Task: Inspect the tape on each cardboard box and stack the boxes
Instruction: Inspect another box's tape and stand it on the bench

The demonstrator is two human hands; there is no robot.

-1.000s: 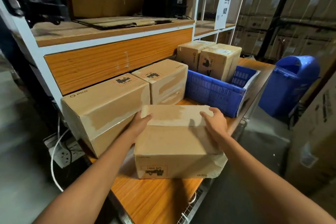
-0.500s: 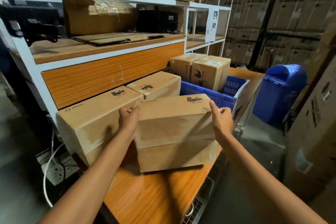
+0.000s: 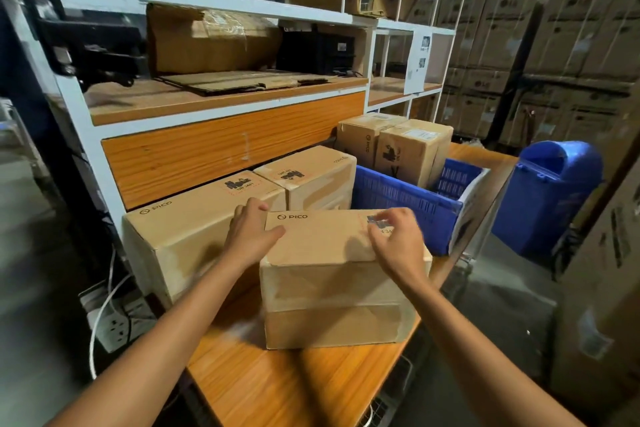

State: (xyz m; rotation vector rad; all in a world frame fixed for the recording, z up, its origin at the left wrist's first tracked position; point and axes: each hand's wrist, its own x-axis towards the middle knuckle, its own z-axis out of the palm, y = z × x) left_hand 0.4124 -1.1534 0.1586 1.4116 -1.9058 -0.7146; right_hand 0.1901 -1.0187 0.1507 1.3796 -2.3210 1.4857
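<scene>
A brown PICO cardboard box [image 3: 332, 288] stands on the orange table [image 3: 277, 385] right in front of me, with clear tape across its front face. My left hand [image 3: 251, 232] grips its far left top corner, thumb on the top, fingers behind the edge. My right hand [image 3: 394, 243] rests on the top at the right with bent fingers over the printed label. A long box [image 3: 180, 236] lies just to the left, touching my left hand, and another box [image 3: 311, 177] sits behind.
A blue crate [image 3: 398, 201] at the right back holds two upright boxes [image 3: 412, 156]. A blue bin [image 3: 550, 198] stands on the floor beyond the table's right edge. White shelving [image 3: 225, 104] overhangs the back. A power strip [image 3: 117, 322] hangs at the left.
The box has been turned upright from lying tilted and set down on the table. Both hands moved from its sides onto its top.
</scene>
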